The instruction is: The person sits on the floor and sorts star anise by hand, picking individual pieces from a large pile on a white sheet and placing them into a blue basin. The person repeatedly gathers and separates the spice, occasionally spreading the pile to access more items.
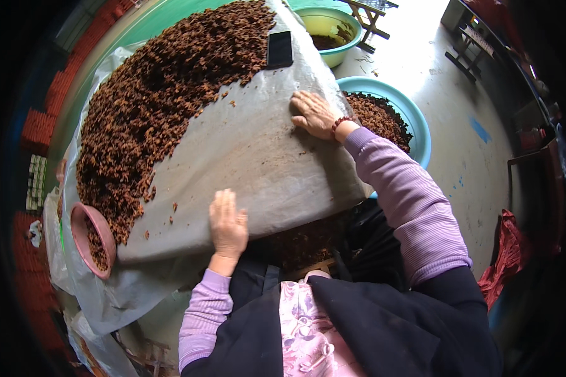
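A large heap of dried star anise [170,75] covers the far and left part of a table under a pale plastic sheet [245,141]. My right hand [315,114], with a dark red bead bracelet [342,123], lies palm down near the sheet's right edge, fingers extended and holding nothing. Near the front edge, my left hand [228,224] is slightly blurred, its fingers stretched forward and nothing in it; whether it touches the sheet I cannot tell. Crumbs and a few loose pieces [173,213] lie on the sheet between the hands and the heap.
A black phone [280,49] lies beside the heap. To the right stand a blue basin [423,136] of star anise and a yellow-green basin [335,21] with dark bits inside. A tilted pink basin [78,231] rests at the left corner. Wooden stools [370,23] stand beyond.
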`<action>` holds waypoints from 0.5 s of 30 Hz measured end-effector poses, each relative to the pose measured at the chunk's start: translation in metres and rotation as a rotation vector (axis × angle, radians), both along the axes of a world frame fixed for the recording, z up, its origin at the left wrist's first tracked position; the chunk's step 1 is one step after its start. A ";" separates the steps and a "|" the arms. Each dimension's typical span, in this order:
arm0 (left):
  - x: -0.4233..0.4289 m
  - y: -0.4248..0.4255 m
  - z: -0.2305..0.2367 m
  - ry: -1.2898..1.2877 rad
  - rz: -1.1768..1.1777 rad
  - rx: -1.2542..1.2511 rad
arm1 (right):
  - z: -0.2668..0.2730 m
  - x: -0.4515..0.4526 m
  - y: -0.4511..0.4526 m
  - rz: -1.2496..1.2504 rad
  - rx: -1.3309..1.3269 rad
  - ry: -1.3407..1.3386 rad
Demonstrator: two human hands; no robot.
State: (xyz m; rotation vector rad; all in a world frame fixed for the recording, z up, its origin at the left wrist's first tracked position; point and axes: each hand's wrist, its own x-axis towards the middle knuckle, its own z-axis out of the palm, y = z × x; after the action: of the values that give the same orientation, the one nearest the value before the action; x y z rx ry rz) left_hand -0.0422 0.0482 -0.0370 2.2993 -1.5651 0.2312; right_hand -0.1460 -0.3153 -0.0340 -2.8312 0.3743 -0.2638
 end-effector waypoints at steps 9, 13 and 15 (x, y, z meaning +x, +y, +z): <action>0.038 0.058 -0.033 0.015 0.222 -0.006 | -0.011 -0.083 0.240 1.015 0.467 -0.173; 0.044 0.058 -0.014 0.014 0.248 0.018 | 0.015 -0.004 0.154 0.486 0.124 -0.294; 0.047 0.051 -0.017 -0.037 0.213 -0.006 | -0.002 0.046 0.084 0.022 -0.082 -0.350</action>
State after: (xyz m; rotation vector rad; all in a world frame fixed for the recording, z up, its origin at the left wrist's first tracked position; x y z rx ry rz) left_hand 0.0044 0.0997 -0.0540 2.4706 -1.3324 0.3325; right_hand -0.1004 -0.2317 -0.0363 -2.7897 0.2601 -0.7712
